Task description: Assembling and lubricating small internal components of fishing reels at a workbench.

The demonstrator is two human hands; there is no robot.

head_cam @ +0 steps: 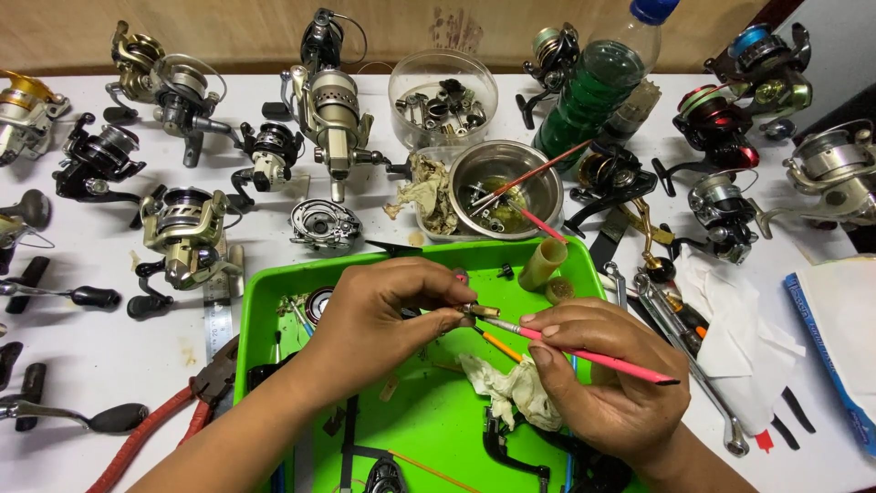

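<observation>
While both hands work over the green tray (274, 301), the left hand (383, 315) pinches a small brass part (481, 311) and the right hand (602, 374) grips a pink brush (593, 355).

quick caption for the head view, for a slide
Over a green tray ringed by fishing reels, the left hand pinches a small metal part while the right hand brushes it with a pink brush.

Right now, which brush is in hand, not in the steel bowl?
The pink-handled brush in the right hand, bristles touching the small part pinched by the left hand. The other two brushes lean in the steel bowl.
</observation>
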